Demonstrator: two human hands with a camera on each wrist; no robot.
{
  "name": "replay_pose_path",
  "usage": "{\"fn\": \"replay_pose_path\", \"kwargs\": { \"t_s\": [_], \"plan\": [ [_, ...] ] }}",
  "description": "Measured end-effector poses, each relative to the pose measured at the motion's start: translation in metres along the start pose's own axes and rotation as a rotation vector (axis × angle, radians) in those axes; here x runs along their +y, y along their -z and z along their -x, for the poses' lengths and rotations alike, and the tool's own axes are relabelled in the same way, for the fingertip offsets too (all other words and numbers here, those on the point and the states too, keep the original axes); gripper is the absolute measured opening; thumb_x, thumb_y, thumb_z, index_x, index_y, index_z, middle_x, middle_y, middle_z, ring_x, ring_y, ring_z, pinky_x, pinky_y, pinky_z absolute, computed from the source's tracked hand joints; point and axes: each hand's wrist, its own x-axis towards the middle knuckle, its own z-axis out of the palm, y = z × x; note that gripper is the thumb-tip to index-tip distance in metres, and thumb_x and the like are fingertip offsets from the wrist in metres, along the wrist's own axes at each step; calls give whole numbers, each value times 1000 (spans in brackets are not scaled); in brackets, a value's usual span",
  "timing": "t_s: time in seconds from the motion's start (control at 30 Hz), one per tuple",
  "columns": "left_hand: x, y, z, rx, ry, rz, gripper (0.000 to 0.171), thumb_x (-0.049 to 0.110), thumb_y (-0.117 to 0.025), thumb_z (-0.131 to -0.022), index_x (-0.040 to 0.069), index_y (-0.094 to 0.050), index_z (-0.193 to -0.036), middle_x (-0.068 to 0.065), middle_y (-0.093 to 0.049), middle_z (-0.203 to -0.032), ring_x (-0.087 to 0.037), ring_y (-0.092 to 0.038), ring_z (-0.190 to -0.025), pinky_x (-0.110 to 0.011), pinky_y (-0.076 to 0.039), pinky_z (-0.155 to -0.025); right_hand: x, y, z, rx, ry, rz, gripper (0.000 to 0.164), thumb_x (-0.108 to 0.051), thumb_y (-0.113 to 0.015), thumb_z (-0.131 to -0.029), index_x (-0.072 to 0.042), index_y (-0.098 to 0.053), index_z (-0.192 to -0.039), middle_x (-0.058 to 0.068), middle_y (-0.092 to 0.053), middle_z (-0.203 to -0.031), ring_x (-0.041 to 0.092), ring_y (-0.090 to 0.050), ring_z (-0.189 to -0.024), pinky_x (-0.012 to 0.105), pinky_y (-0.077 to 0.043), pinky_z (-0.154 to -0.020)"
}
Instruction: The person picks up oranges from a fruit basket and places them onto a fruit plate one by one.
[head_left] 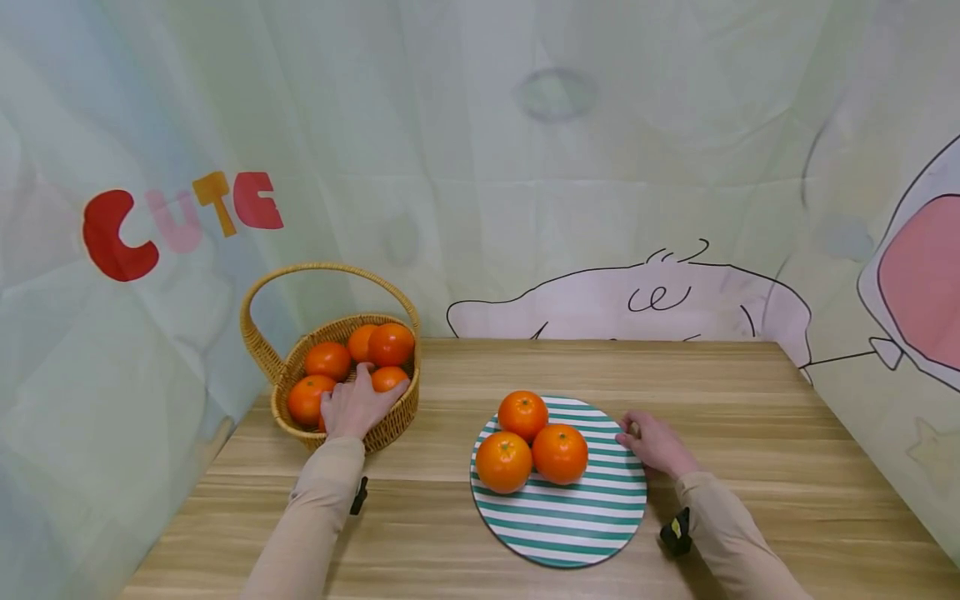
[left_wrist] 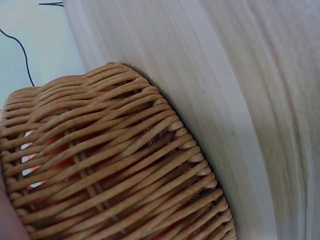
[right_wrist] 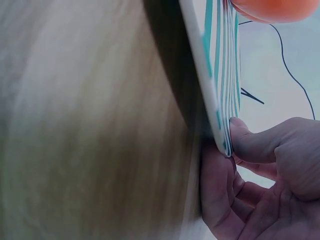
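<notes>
In the head view my left hand [head_left: 354, 407] reaches down into a wicker basket [head_left: 390, 425] of several oranges [head_left: 327, 361]. Its thumb and index finger lie on either side of one orange [head_left: 389, 379]; the tips of the other fingers are hidden. The basket's woven side [left_wrist: 115, 165] fills much of the left wrist view. My right hand [head_left: 654, 442] pinches the right rim of a round green-and-white striped plate [head_left: 570, 525]. In the right wrist view the thumb [right_wrist: 252, 145] lies on top of the rim, with fingers beneath. Three oranges [head_left: 559, 454] sit together on the plate.
A wood-grain table [head_left: 442, 533] carries the basket and plate. The basket's tall arched handle [head_left: 322, 267] rises over its opening. Behind hangs a printed cloth [head_left: 480, 167] with cartoon drawings, enclosing the back and sides.
</notes>
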Motion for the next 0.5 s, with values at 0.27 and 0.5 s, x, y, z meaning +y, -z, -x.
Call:
{"fn": "replay_pose_path", "kwargs": {
  "t_s": [0.27, 0.5],
  "plan": [
    [0, 1, 1, 13, -4, 25, 79, 70, -56, -86, 8, -51, -135, -27, -69, -113, -43, -63, -103, -58, -36, -95, 0, 0, 0, -1, 1, 0, 9, -13, -61, -99, -4, -58, -102, 7, -54, -81, 20, -50, -71, 29, -41, -60],
    [0, -2, 1, 54, -4, 52, 77, 69, -56, -85, 8, -53, -131, -25, -68, -111, -43, -62, -102, -56, -38, -93, 0, 1, 0, -3, 2, 0, 10, -13, -61, -99, -5, -58, -102, 7, -54, -80, 20, -50, -71, 29, -41, -60]
  ]
}}
